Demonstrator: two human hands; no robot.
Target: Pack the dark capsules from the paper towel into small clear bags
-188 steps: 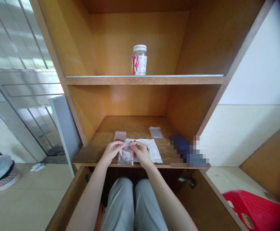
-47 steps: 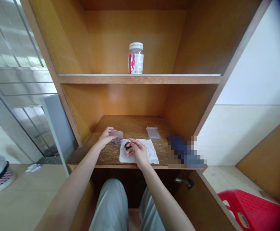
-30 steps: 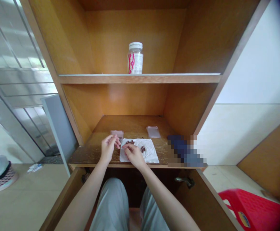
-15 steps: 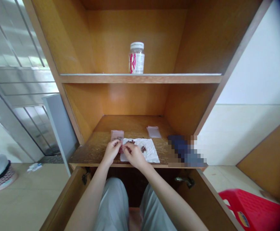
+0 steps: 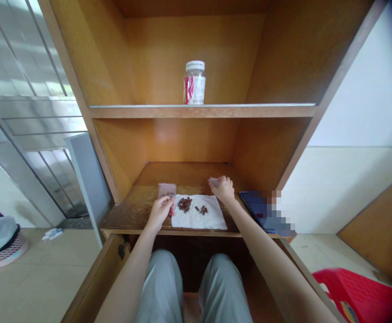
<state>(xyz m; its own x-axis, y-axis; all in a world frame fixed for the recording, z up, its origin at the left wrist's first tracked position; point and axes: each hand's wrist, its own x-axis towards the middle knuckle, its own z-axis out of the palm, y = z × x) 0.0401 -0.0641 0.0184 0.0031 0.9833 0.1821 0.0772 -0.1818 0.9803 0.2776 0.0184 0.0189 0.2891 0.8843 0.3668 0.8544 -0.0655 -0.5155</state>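
Note:
A white paper towel [image 5: 199, 220] lies on the lower shelf [image 5: 132, 215] of a wooden cabinet, with several small dark brown pills [image 5: 184, 204] on it. My left hand [image 5: 160, 211] rests at the towel's left edge, fingers curled, tips pinched on something small I cannot make out. A small clear zip bag with a pink strip [image 5: 167, 189] lies just behind it. My right hand [image 5: 223, 189] reaches to the back right and closes on another small clear bag [image 5: 212, 181].
A clear bottle with a white cap and pink label [image 5: 194, 83] stands on the upper shelf [image 5: 202, 110]. A dark flat device [image 5: 258, 207] lies at the shelf's right. A red plastic stool [image 5: 364, 296] is at lower right, a basket [image 5: 1, 246] on the floor left.
My right hand left the towel's left edge and reached back right to the second small bag. The pills now show uncovered on the towel. My left hand stayed by the towel's left edge.

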